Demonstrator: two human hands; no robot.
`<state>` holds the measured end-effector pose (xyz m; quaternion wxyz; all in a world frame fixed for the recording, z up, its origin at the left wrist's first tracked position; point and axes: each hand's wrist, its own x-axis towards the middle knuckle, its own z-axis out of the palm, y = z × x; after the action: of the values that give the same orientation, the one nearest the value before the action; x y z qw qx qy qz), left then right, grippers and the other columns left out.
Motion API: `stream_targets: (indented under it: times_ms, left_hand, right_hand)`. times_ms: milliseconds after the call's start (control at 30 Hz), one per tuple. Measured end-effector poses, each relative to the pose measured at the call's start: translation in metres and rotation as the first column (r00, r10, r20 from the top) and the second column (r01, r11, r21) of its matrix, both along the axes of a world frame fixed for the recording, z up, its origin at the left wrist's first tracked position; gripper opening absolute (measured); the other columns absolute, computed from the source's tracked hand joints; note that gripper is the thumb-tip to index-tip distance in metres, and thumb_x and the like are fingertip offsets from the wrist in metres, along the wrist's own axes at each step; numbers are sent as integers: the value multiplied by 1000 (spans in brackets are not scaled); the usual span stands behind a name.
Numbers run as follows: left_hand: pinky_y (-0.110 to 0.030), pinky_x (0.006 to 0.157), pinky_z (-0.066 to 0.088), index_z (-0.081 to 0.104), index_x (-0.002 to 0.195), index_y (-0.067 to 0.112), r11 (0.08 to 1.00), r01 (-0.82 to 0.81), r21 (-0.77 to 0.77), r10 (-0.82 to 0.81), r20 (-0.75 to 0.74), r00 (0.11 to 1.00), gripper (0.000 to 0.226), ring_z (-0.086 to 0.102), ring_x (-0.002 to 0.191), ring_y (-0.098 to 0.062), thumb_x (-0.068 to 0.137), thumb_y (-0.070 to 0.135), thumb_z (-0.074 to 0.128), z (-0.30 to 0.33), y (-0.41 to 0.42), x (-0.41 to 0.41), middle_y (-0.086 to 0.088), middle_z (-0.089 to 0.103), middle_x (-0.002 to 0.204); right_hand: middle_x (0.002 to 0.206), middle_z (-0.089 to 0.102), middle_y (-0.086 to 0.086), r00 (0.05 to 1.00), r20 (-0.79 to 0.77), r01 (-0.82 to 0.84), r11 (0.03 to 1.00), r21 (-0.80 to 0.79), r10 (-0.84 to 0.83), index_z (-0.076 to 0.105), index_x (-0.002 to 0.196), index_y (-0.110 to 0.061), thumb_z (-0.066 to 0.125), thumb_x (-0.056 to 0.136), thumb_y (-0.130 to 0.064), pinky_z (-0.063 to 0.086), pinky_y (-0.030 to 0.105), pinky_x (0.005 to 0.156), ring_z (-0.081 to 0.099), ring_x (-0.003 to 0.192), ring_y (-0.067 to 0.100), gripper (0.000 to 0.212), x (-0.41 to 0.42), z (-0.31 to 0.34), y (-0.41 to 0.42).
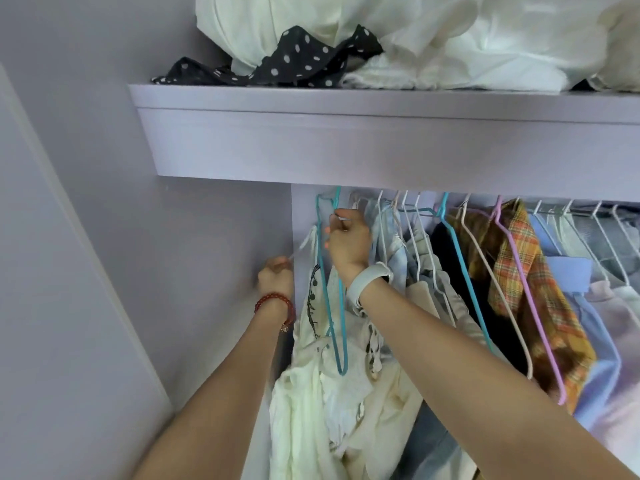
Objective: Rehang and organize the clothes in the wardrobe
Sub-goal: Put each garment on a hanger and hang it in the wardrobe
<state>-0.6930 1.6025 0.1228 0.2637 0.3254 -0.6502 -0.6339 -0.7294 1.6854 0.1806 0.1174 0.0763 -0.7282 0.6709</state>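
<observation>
Head view: cream garment, thin straps, teal hanger.

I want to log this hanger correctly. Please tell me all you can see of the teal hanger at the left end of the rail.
The teal hanger is thin, seemingly coated wire, with a long narrow loop. Its hook goes up behind the shelf front, so the rail is hidden. It hangs leftmost, over a cream garment. The right hand is at its neck, pinching a thin white strap; whether it touches the hanger is unclear.
</observation>
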Motion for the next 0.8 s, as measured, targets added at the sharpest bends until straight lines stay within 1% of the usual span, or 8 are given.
stream_targets:
  times_ms: [133, 267, 300, 400, 500, 567, 633, 800]
  left_hand:
    - [-25, 78, 46, 58, 87, 15, 996, 86, 11, -83, -190, 978, 22, 54, 87, -22, 91, 1, 42, 17, 24, 33, -6, 58, 92]
    - [-31, 78, 49, 57, 85, 23, 957, 281, -74, -290, -161, 944, 13, 57, 70, -13, 92, 15, 50, 23, 53, 77, 1, 61, 81]
    - [-32, 81, 49, 58, 90, 24, 942, 326, -81, -335, -138, 932, 5, 59, 71, -15, 90, 25, 54, 25, 59, 84, 0, 62, 83]
    - [-33, 85, 50, 53, 116, 16, 892, 414, -179, -424, -17, 906, 42, 63, 81, -19, 84, 43, 60, 29, 70, 92, 1, 63, 88]
    - [-23, 67, 52, 43, 126, 8, 864, 466, -192, -483, -55, 874, 36, 59, 59, -9, 92, 11, 53, 29, 82, 95, 1, 59, 73]
    - [-15, 47, 44, 41, 128, 5, 890, 424, -166, -442, -91, 892, 33, 49, 44, -3, 96, 2, 41, 24, 84, 95, -1, 54, 63]
    - [-14, 38, 34, 44, 125, 2, 943, 307, -127, -322, -123, 939, 29, 40, 35, -1, 97, 1, 34, 18, 78, 92, -1, 46, 57]
    - [-22, 53, 37, 45, 128, 2, 989, 45, -142, -65, -139, 988, 32, 41, 48, -12, 98, 7, 35, 16, 51, 91, -1, 46, 62]
  right_hand:
    - [98, 56, 6, 992, -36, -119, 993, 26, 119, 51, 128, -12, 42, 96, -17, 46, 36, 89, 50, 83, 18, 34, 16, -5, 11]
    - [74, 45, 1, 965, 47, -264, 946, 189, 260, 39, 138, -16, 37, 97, -15, 42, 30, 78, 42, 68, 12, 41, 28, 6, 32]
    - [81, 51, 0, 954, 87, -299, 928, 223, 287, 39, 139, -16, 37, 97, -13, 44, 31, 81, 44, 70, 11, 41, 32, 14, 38]
    - [125, 53, 5, 928, 142, -369, 903, 218, 345, 45, 134, -11, 38, 97, -7, 43, 29, 96, 53, 99, 14, 38, 43, 26, 59]
    - [114, 56, 3, 963, -140, -196, 957, 214, 229, 57, 121, -5, 40, 93, 1, 38, 21, 97, 50, 105, 12, 34, 61, 20, 89]
    - [113, 58, 7, 930, -362, 19, 971, 237, 70, 61, 114, -2, 41, 89, 3, 39, 22, 95, 53, 107, 19, 32, 72, 6, 110]
    - [123, 54, 12, 932, -362, 96, 941, 324, 29, 56, 120, -1, 44, 89, 0, 34, 28, 102, 47, 119, 26, 33, 82, -8, 126]
    - [144, 32, 16, 969, -229, 67, 796, 602, 93, 30, 139, 1, 43, 94, -11, 18, 20, 105, 27, 133, 26, 49, 87, -30, 135]
